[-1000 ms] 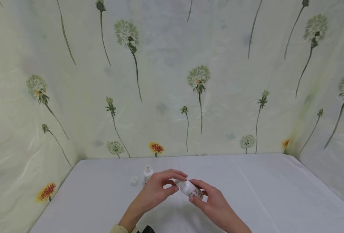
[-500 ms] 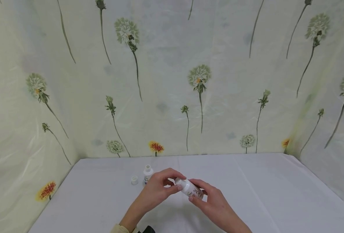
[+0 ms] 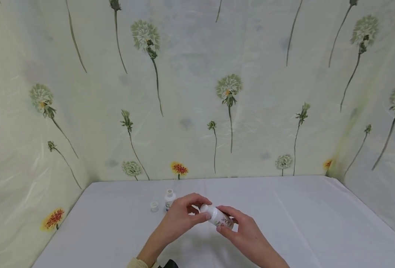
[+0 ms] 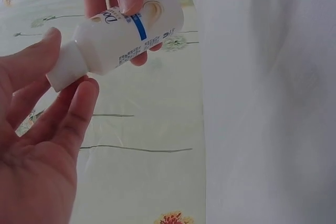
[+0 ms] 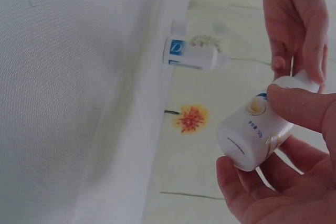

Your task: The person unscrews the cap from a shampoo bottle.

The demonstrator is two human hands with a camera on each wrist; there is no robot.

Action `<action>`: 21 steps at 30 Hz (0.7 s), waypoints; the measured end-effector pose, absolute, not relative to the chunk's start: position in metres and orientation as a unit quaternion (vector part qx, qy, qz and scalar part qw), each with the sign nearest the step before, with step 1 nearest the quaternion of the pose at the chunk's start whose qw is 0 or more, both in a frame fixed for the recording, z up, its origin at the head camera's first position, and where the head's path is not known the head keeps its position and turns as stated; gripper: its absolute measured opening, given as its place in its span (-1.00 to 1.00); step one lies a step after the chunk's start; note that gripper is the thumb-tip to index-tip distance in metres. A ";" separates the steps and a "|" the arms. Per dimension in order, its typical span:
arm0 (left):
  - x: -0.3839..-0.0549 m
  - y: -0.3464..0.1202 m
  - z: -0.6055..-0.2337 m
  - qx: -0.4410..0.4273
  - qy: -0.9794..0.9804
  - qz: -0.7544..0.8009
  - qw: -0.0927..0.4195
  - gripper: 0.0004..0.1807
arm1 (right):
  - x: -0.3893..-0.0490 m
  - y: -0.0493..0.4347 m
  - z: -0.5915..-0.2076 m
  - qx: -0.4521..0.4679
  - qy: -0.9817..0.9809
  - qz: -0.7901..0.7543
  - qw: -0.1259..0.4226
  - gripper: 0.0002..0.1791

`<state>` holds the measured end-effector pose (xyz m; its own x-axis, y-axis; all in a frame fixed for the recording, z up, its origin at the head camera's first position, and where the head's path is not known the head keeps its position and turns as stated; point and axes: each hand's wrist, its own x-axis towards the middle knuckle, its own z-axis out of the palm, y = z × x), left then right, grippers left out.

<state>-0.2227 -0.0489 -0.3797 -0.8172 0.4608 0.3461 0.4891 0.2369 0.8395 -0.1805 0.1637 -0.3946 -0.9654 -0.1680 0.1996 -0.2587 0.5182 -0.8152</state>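
Note:
A small white Dove bottle (image 3: pixel 222 219) is held tilted above the table, its capped end up and to the left. My right hand (image 3: pixel 246 230) grips the bottle's body, thumb on the near side and fingers behind. At the other end, my left hand (image 3: pixel 179 216) pinches the white cap (image 4: pixel 67 67) between thumb and fingers. The left wrist view shows the cap on the bottle's neck, with a blue stripe on the label. In the right wrist view the bottle's flat base (image 5: pixel 237 148) faces the camera.
A second white bottle (image 3: pixel 169 199) stands uncapped behind my left hand, partly hidden by it. Beside it on the left, a loose white cap (image 3: pixel 154 207) rests on the white-covered table (image 3: pixel 304 223). A flower-printed curtain (image 3: pixel 190 93) encloses the table's back and sides.
The fingers of my left hand have shifted a little around the cap, index finger drawing back and thumb moving right. The right hand and bottle stay almost where they were.

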 end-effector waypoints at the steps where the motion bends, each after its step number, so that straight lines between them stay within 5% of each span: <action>1: -0.223 -0.050 -0.379 -0.308 -0.785 -0.537 0.013 -0.69 | -0.180 0.164 -0.394 0.124 -0.871 0.474 0.048 -0.52; 21: -0.222 -0.057 -0.374 -0.365 -0.772 -0.520 0.015 -0.73 | -0.176 0.166 -0.394 0.150 -0.873 0.461 0.055 -0.55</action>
